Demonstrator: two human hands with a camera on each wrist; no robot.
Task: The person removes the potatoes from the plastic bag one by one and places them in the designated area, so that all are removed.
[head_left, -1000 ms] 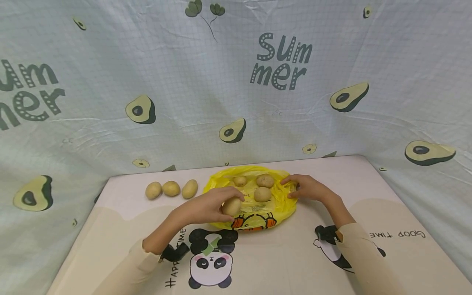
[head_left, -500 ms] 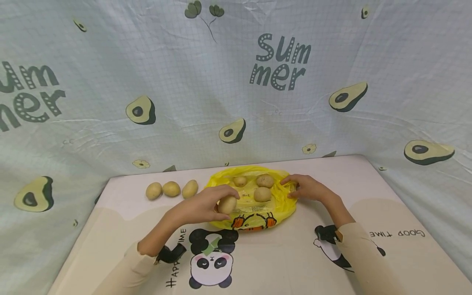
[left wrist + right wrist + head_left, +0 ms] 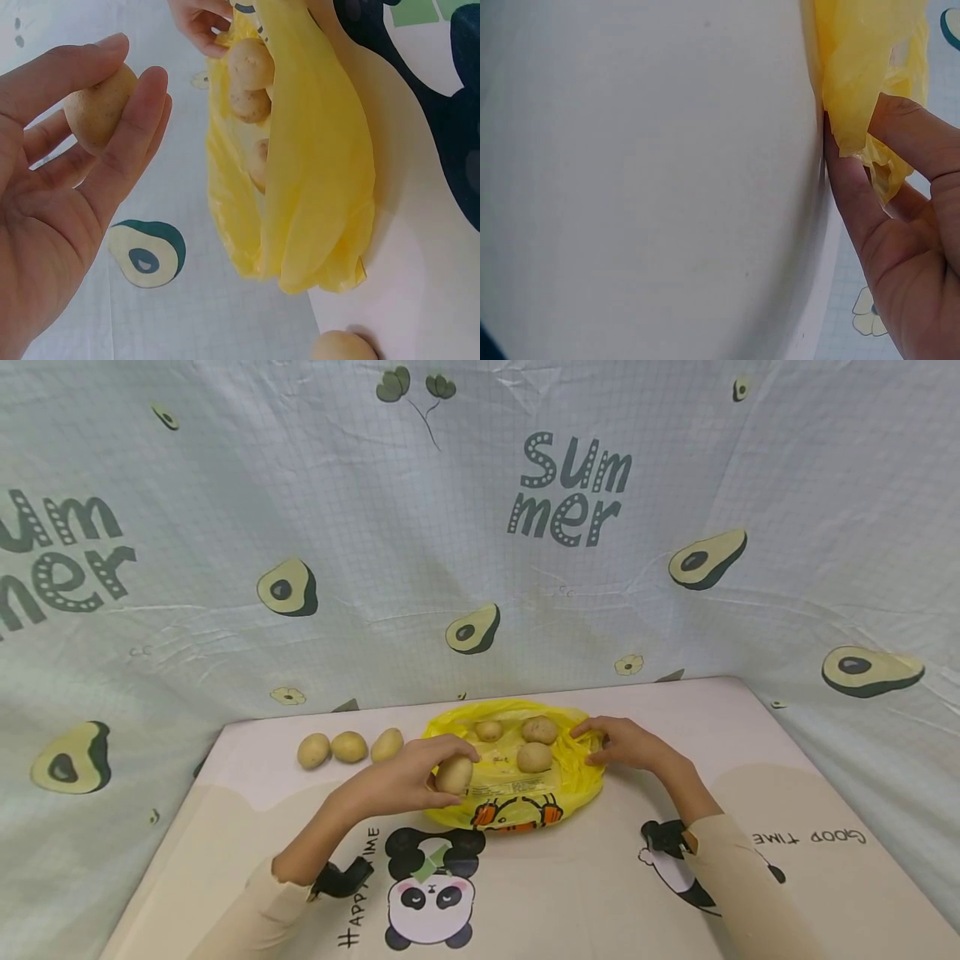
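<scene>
My left hand (image 3: 408,777) grips a potato (image 3: 454,774) over the left edge of a yellow plastic bag (image 3: 573,785). In the left wrist view that potato (image 3: 99,109) sits between thumb and fingers, held apart from the bag (image 3: 319,165). The bag's mouth gapes, and three potatoes lie inside, one of them a rounder potato (image 3: 534,757) nearest the front. At the bag's right side my right hand (image 3: 626,742) pinches its edge. The right wrist view shows the crumpled yellow plastic (image 3: 855,82) between the thumb and fingers of this hand (image 3: 911,232).
Left of the bag, three potatoes stand in a row at the back of the table, with one potato (image 3: 348,746) in the middle. The printed tablecloth (image 3: 600,893) has a panda (image 3: 430,906) in front of the bag. A patterned curtain (image 3: 375,527) hangs behind.
My left hand has drawn the potato a little to the left, from over the bag's opening toward its left edge. The right hand stays at the bag's right side.
</scene>
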